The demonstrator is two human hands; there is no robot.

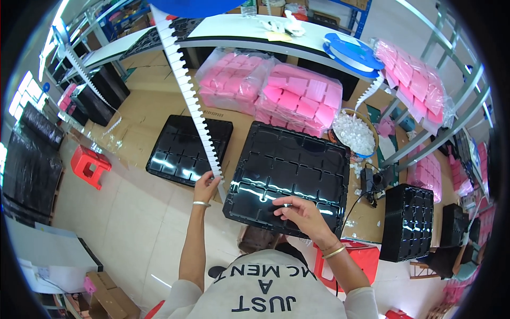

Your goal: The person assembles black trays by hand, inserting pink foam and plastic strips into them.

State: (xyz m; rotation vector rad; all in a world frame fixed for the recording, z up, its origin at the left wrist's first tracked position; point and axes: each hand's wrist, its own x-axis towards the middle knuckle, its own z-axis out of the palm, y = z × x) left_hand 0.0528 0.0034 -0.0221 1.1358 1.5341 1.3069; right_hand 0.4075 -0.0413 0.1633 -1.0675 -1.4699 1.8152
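Observation:
A long white strip (pixel 187 90) with a toothed edge hangs down from a blue reel (pixel 196 6) at the top. Its lower end is pinched in my left hand (pixel 207 186), just off the left edge of a black plastic tray (pixel 292 159). This tray is divided into several shallow compartments and has a glossy surface. Over its near part is my right hand (pixel 298 213), thumb and fingertips drawn together. Whatever small thing they may hold is too small to make out. A second black tray (pixel 190 144) lies to the left, behind the strip.
Bagged pink foam blocks (pixel 303 98) stand behind the trays. Right of them are a round basin (pixel 376 139) of small white pieces and another blue reel (pixel 350 56). A black tray stack (pixel 408 223) stands right; red stools (pixel 91 166) (pixel 366 260) are on the floor.

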